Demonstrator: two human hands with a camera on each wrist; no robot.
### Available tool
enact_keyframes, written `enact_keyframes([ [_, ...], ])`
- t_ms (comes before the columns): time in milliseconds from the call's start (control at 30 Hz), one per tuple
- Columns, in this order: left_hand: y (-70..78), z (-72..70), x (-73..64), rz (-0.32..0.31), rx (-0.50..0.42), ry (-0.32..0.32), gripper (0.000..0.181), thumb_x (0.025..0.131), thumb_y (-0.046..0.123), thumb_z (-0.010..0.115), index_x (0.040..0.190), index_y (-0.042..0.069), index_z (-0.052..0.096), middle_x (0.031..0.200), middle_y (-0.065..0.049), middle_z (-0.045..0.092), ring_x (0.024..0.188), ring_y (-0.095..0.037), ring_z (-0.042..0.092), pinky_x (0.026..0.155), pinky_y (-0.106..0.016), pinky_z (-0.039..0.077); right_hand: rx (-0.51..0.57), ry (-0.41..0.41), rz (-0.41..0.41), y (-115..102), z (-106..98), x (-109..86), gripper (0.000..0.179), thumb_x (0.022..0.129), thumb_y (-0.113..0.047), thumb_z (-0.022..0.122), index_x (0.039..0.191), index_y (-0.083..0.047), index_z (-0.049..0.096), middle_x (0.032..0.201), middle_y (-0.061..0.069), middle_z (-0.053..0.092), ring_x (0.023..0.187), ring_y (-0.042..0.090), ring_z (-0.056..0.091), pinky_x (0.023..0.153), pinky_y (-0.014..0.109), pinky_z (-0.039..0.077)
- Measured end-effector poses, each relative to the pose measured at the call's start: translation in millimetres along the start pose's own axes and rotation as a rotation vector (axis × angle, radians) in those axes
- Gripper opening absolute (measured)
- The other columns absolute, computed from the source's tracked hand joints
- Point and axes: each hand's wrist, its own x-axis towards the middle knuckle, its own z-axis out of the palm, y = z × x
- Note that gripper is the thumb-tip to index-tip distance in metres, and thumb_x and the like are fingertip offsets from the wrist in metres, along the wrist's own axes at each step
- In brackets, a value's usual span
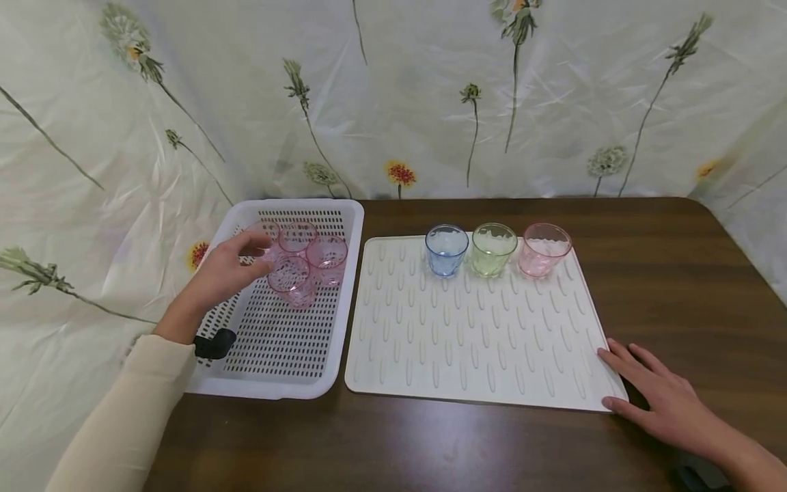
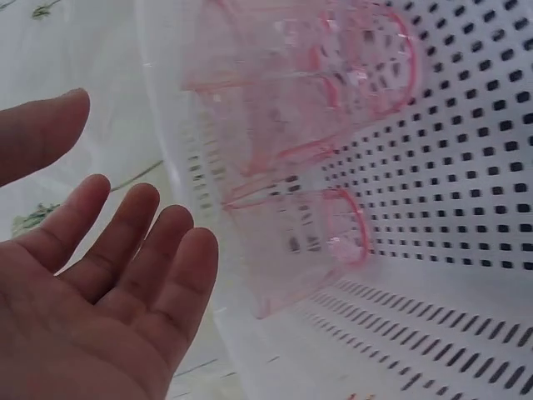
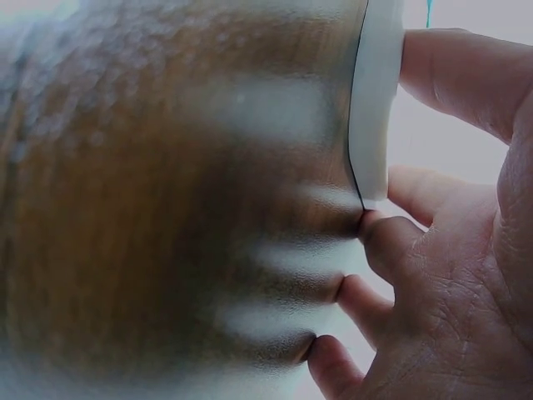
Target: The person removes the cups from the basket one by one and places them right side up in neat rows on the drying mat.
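Several clear pink glasses (image 1: 327, 254) stand close together in the white perforated basket (image 1: 348, 307) at the left. My left hand (image 1: 226, 272) reaches over the basket's left side, beside the glasses. In the left wrist view its fingers (image 2: 187, 275) are spread from the thumb, with a gap to the nearest pink glass (image 2: 287, 250) and nothing held. My right hand (image 1: 667, 406) rests at the near right corner of the white ridged mat (image 1: 461, 335). Its thumb and a finger touch the mat's edge (image 3: 375, 108), while other fingertips touch the brown table.
Along the mat's far edge stand a blue glass (image 1: 446, 251), a green glass (image 1: 494, 251) and another pink glass (image 1: 544, 251) in a row. The brown wooden table (image 1: 664, 273) extends right of the mat. A flower-printed cloth (image 1: 393, 96) hangs behind.
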Motion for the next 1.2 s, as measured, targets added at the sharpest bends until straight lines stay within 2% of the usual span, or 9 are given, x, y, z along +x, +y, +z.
enact_keyframes([
  [167,-13.5,14.0,7.3,-0.03,0.017,-0.09,0.061,0.092,0.018,0.066,0.145,0.002,0.041,0.146,-0.023,0.046,0.135,-0.041,0.044,0.107,-0.059,0.045,0.004,0.005,-0.001,-1,1,-0.7,0.084,0.085,-0.034,0.076,0.156,-0.021,0.032,0.166,0.008,0.024,0.145,0.042,0.025,0.078,0.076,0.039],
  [367,-19.5,25.8,11.6,-0.042,0.027,-0.155,0.08,0.086,0.025,0.075,0.151,0.005,0.033,0.151,-0.022,0.042,0.137,-0.041,0.041,0.111,-0.06,0.04,0.006,-0.002,0.008,-3,0,-0.4,0.084,0.085,-0.033,0.076,0.156,-0.021,0.032,0.164,0.013,0.028,0.142,0.044,0.026,0.078,0.077,0.038],
  [500,-21.2,29.3,13.6,-0.047,0.019,-0.179,0.086,0.083,0.03,0.078,0.152,0.009,0.031,0.152,-0.021,0.039,0.14,-0.041,0.037,0.114,-0.062,0.035,0.006,0.001,0.006,-3,0,0.2,0.084,0.085,-0.033,0.076,0.155,-0.021,0.033,0.164,0.013,0.028,0.143,0.043,0.026,0.078,0.077,0.038],
  [800,-26.4,35.4,21.1,-0.042,-0.003,-0.23,0.09,0.08,0.022,0.081,0.152,0.016,0.027,0.153,-0.021,0.039,0.141,-0.043,0.038,0.112,-0.063,0.037,0.006,0.0,0.012,-2,0,-0.8,0.084,0.084,-0.033,0.077,0.155,-0.021,0.034,0.164,0.013,0.027,0.146,0.042,0.023,0.078,0.077,0.038],
  [967,-28.6,36.6,22.8,-0.043,-0.019,-0.25,0.092,0.081,0.022,0.08,0.154,0.016,0.025,0.148,-0.022,0.044,0.137,-0.042,0.043,0.111,-0.062,0.04,0.01,0.01,0.006,-2,1,-1.7,0.085,0.084,-0.032,0.077,0.156,-0.021,0.033,0.165,0.011,0.027,0.146,0.041,0.022,0.078,0.076,0.037],
  [1200,-30.9,37.2,23.0,-0.067,-0.035,-0.258,0.091,0.082,0.022,0.08,0.154,0.016,0.025,0.148,-0.022,0.043,0.138,-0.042,0.042,0.11,-0.062,0.04,0.019,0.029,-0.001,-1,2,-1.5,0.085,0.084,-0.032,0.077,0.156,-0.024,0.032,0.167,0.002,0.021,0.15,0.038,0.02,0.078,0.074,0.037],
])
